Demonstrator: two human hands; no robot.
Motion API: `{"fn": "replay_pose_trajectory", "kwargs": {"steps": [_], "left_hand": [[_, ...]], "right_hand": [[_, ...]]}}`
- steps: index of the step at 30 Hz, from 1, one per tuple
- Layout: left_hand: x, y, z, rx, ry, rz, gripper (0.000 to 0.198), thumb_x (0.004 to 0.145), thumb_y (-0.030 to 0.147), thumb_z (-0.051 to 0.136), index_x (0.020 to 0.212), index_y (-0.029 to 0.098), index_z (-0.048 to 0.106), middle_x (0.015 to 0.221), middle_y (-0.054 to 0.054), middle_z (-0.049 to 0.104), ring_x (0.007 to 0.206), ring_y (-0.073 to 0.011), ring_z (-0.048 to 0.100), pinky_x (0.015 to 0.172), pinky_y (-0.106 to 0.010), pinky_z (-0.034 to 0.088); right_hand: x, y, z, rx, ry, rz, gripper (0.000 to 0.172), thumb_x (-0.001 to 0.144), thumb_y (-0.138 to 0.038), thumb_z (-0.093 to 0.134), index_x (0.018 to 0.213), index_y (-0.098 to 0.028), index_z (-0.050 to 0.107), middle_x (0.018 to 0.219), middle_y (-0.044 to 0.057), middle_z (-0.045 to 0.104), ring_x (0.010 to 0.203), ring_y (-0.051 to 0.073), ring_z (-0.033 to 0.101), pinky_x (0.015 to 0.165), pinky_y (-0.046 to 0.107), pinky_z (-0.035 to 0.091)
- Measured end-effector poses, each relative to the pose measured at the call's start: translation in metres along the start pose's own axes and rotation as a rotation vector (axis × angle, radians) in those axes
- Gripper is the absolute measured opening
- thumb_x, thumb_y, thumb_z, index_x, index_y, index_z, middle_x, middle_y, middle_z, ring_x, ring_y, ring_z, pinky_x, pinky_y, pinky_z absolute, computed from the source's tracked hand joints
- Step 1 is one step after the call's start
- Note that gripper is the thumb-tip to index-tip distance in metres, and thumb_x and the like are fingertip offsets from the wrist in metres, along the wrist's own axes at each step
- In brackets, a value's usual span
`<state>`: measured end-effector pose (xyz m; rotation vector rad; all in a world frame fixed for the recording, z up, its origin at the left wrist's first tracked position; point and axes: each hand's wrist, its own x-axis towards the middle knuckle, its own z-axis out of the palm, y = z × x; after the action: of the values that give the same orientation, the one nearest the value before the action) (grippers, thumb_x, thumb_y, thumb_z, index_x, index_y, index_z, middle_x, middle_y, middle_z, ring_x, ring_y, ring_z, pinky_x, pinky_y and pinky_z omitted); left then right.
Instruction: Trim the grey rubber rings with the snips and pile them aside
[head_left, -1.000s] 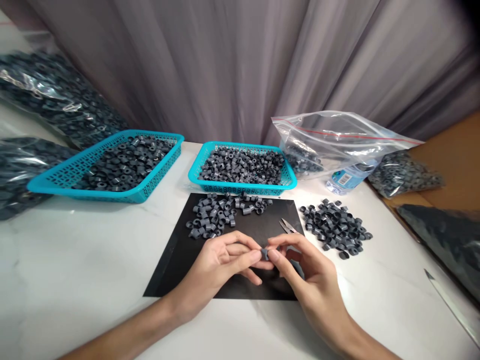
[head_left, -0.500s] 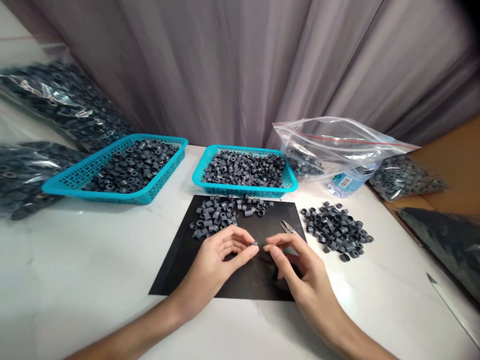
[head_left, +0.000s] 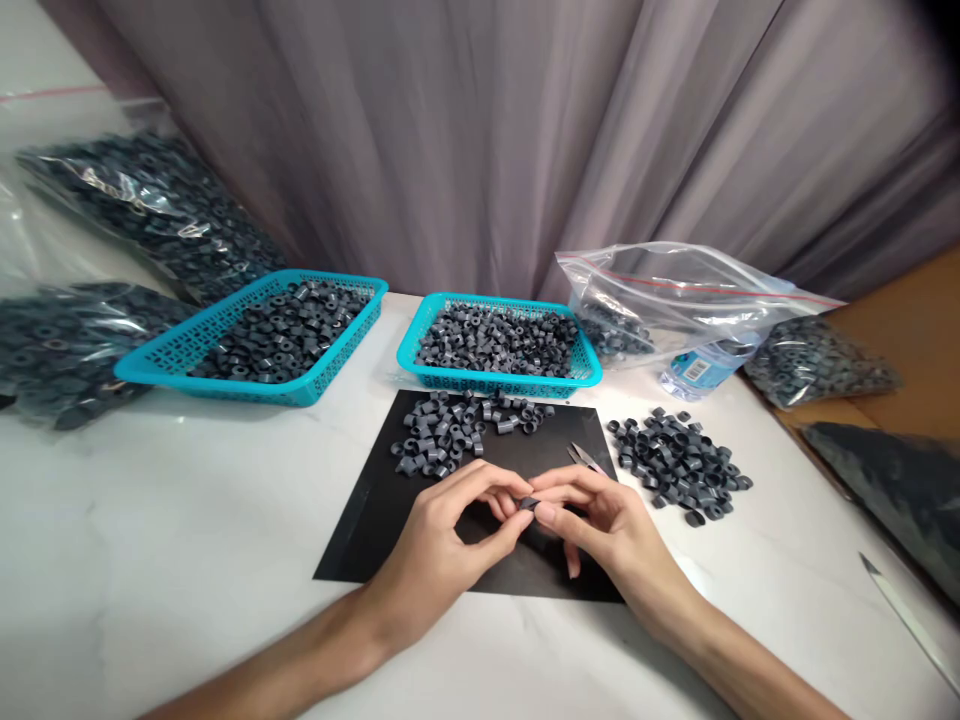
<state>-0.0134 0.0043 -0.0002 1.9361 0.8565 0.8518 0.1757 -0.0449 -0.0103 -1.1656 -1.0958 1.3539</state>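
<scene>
My left hand (head_left: 442, 545) and my right hand (head_left: 600, 530) meet over a black mat (head_left: 390, 500), fingertips pinched together on one small grey plastic ring (head_left: 529, 503). Small snips (head_left: 583, 458) lie on the mat just beyond my right hand, partly hidden by it. A loose heap of grey rings (head_left: 450, 430) sits on the mat's far side, beyond my left hand. Another heap of grey rings (head_left: 679, 462) lies on the white table to the right of the mat.
Two turquoise baskets (head_left: 161, 360) (head_left: 409, 355) full of grey rings stand behind the mat. An open zip bag (head_left: 675, 290) and a water bottle (head_left: 694, 368) lie at back right. Sealed bags of rings (head_left: 150, 210) line the left. A knife blade (head_left: 907, 620) lies near the right edge.
My fingertips parted half a second ago and have closed together again on the ring. The view has shifted slightly, so everything sits a little further right in the picture.
</scene>
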Motion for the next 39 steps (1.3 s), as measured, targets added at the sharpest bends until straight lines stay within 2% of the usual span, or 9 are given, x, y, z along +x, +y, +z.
{"fn": "replay_pose_trajectory", "kwargs": {"steps": [7,11,19,25,30,32,35,37,39], "left_hand": [[0.001,-0.001,-0.001,-0.105,-0.019,-0.078,0.015,0.092,0.033,0.066,0.101,0.022,0.071,0.094,-0.002,0.071,0.085,-0.0157,0.067,0.082,-0.026,0.053],[0.002,-0.002,0.000,-0.206,-0.021,-0.152,0.017,0.091,0.034,0.068,0.104,0.023,0.067,0.097,0.000,0.071,0.091,-0.0157,0.068,0.087,-0.026,0.053],[0.003,-0.004,0.001,-0.251,-0.013,-0.187,0.019,0.090,0.035,0.069,0.103,0.023,0.063,0.097,0.000,0.069,0.092,-0.0151,0.067,0.087,-0.027,0.053],[0.003,-0.002,-0.004,-0.024,-0.014,-0.087,0.019,0.091,0.035,0.067,0.107,0.024,0.063,0.101,-0.001,0.070,0.090,-0.0165,0.064,0.085,-0.029,0.050],[0.017,-0.014,-0.032,0.301,0.080,0.049,0.013,0.091,0.032,0.065,0.103,0.026,0.064,0.108,-0.003,0.065,0.099,-0.0212,0.057,0.089,-0.034,0.046],[0.023,-0.020,-0.044,0.433,0.113,0.062,0.015,0.088,0.031,0.068,0.102,0.027,0.064,0.110,-0.002,0.062,0.106,-0.0242,0.054,0.095,-0.039,0.044],[0.027,-0.031,-0.054,0.604,0.140,0.044,0.026,0.084,0.037,0.072,0.107,0.027,0.063,0.112,-0.003,0.061,0.111,-0.0280,0.051,0.098,-0.045,0.044],[0.028,-0.039,-0.054,0.699,0.140,0.070,0.034,0.086,0.041,0.069,0.116,0.028,0.062,0.116,-0.004,0.060,0.113,-0.0296,0.051,0.099,-0.048,0.044],[0.028,-0.045,-0.053,0.792,0.136,0.128,0.037,0.088,0.042,0.066,0.122,0.029,0.060,0.121,-0.006,0.059,0.115,-0.0307,0.052,0.099,-0.049,0.044]], "right_hand": [[-0.001,0.005,0.000,0.007,0.048,-0.036,0.034,0.079,-0.045,0.079,0.100,-0.019,0.074,0.081,0.004,0.072,0.065,0.013,0.057,0.045,0.020,0.048],[0.000,0.006,-0.001,0.002,0.075,-0.047,0.033,0.079,-0.044,0.080,0.098,-0.019,0.073,0.081,0.003,0.071,0.062,0.011,0.055,0.045,0.019,0.047],[0.001,0.004,-0.002,-0.040,0.015,-0.036,0.033,0.081,-0.046,0.077,0.100,-0.019,0.075,0.086,0.005,0.070,0.066,0.012,0.056,0.047,0.019,0.047],[0.004,0.007,0.002,-0.008,0.090,-0.066,0.033,0.080,-0.049,0.077,0.092,-0.018,0.074,0.076,0.002,0.063,0.062,0.012,0.053,0.044,0.020,0.046],[0.004,0.012,0.006,-0.122,0.115,-0.138,0.032,0.088,-0.048,0.069,0.098,-0.018,0.070,0.080,0.002,0.060,0.060,0.011,0.052,0.046,0.022,0.048],[0.004,0.013,0.005,-0.288,0.120,-0.222,0.025,0.094,-0.044,0.063,0.099,-0.020,0.069,0.082,0.002,0.061,0.063,0.013,0.055,0.052,0.024,0.049],[0.008,0.004,-0.004,-0.614,0.167,-0.509,0.016,0.099,-0.030,0.055,0.099,-0.022,0.068,0.090,0.005,0.065,0.073,0.016,0.060,0.062,0.027,0.050],[0.014,-0.012,-0.016,-0.815,0.251,-0.721,0.015,0.099,-0.022,0.053,0.104,-0.023,0.068,0.101,0.007,0.067,0.084,0.018,0.063,0.069,0.029,0.051],[0.024,-0.037,-0.031,-1.023,0.421,-0.896,0.015,0.098,-0.019,0.054,0.106,-0.023,0.067,0.103,0.007,0.069,0.091,0.020,0.063,0.076,0.032,0.051]]}}
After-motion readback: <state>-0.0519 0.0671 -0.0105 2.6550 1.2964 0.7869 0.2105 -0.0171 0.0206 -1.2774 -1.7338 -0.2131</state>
